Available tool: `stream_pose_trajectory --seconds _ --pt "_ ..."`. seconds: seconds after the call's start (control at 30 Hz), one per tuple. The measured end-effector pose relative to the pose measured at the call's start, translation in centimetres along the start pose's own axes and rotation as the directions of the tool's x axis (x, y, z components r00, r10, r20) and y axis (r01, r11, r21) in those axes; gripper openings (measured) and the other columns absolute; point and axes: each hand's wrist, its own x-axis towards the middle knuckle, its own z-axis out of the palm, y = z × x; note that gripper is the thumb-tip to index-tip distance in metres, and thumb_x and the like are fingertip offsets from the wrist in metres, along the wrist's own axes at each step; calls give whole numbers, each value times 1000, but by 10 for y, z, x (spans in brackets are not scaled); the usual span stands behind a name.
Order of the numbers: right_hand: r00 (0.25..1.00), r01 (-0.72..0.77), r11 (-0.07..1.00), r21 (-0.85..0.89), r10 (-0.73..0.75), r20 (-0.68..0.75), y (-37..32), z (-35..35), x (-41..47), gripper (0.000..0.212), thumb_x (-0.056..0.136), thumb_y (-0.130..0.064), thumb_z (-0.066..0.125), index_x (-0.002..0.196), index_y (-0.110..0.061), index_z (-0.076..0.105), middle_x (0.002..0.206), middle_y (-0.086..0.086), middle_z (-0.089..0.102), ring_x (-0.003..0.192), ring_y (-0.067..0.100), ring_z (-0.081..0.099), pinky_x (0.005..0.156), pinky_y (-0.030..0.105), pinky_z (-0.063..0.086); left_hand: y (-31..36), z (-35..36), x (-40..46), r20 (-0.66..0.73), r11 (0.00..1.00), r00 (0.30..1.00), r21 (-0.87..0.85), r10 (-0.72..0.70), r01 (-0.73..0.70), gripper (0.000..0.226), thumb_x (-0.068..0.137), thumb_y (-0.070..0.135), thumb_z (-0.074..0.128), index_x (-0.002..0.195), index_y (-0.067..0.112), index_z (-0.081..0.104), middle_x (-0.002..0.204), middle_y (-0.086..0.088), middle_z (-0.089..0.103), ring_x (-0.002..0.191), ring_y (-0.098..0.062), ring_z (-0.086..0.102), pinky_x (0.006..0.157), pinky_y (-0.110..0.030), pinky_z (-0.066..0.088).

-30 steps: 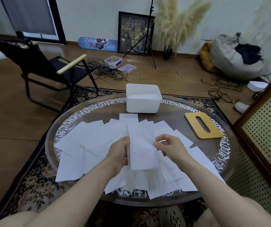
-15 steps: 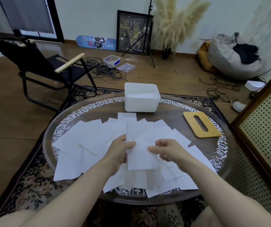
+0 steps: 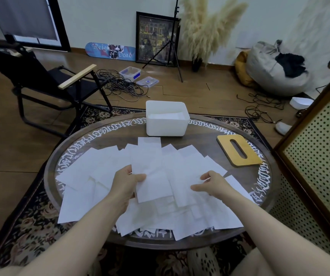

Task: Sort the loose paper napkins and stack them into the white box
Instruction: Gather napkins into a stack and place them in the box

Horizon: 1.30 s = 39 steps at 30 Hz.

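Head view looks down on a round table point(image 3: 204, 140) strewn with loose napkins point(image 3: 92, 176), overlapping every which way. The left hand point(image 3: 127, 183) pinches one napkin point(image 3: 150, 176) by its left edge, thumb on top, lifted slightly off the pile. The right hand point(image 3: 210, 184) rests on the spread just beside it, fingers loosely curled on a sheet; whether it actually grips one I cannot tell. The held napkin is a tall rectangle, its long axis running away from the person and leaning a touch left, top edge pointing roughly at the white box point(image 3: 167, 124) at the far rim, which already holds some sheets. To do this well, I'd say square each sheet's edges onto the held one before carrying the bundle over.
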Motion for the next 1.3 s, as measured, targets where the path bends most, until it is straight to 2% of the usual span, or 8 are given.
stream_pose_trajectory --seconds 0.1,0.33,0.47,0.6,0.8,0.97,1.1,1.3 --pt "1000 -6 999 36 5 18 1 3 3 49 72 -32 82 107 -15 53 97 -1 53 90 17 56 78 30 49 0 -2 1 -10 1000 1000 0 -1 1 22 88 -5 56 103 10 63 93 -6 67 76 -21 62 63 -30 50" --pt "997 71 993 97 -69 -29 -4 9 1 24 78 -18 77 91 -12 58 80 0 57 66 13 54 54 24 41 1 -5 1 -5 1000 1000 13 0 0 21 88 -5 56 91 14 63 91 -6 68 76 -22 62 68 -33 51" --pt "989 114 992 54 -108 -104 -6 11 2 3 85 -20 66 82 -18 65 84 2 64 76 20 62 66 32 50 2 -6 -1 2 1000 1000 15 3 -3 21 88 -6 55 89 14 63 89 -6 67 75 -22 62 70 -33 51" --pt "986 121 978 171 -98 -137 -9 5 -1 5 88 -19 64 89 -16 68 87 3 66 83 25 65 74 37 53 2 -5 -1 -2 1000 1000 17 5 -5 19 89 -5 54 94 12 62 90 -6 67 75 -21 62 67 -31 50" --pt "983 166 893 418 -117 -141 -19 -9 -17 6 92 -12 60 88 -12 65 69 -3 56 48 9 40 45 17 31 -2 0 1 -11 999 1000 48 -4 4 18 91 -2 52 94 13 61 93 -6 67 77 -21 62 64 -30 50" --pt "988 145 801 581 -144 -47 -26 -9 -24 6 92 -16 62 88 -16 67 72 -2 64 60 15 45 53 23 32 -5 9 1 14 997 1000 71 -17 16 18 93 1 49 93 14 61 92 -5 67 80 -23 62 68 -32 50" --pt "982 141 790 597 -189 19 -30 -1 -30 11 91 -16 63 80 -20 65 70 -4 66 62 15 46 55 23 35 -5 17 0 61 998 998 50 -29 26 21 95 3 47 90 17 61 89 -3 67 79 -22 63 77 -38 52" --pt "960 199 838 508 -270 70 -35 8 -37 8 89 -12 65 83 -16 64 60 -5 61 49 10 37 51 21 26 -5 24 0 125 999 992 -17 -27 30 15 94 9 56 101 17 66 93 -4 72 81 -24 66 68 -33 52"
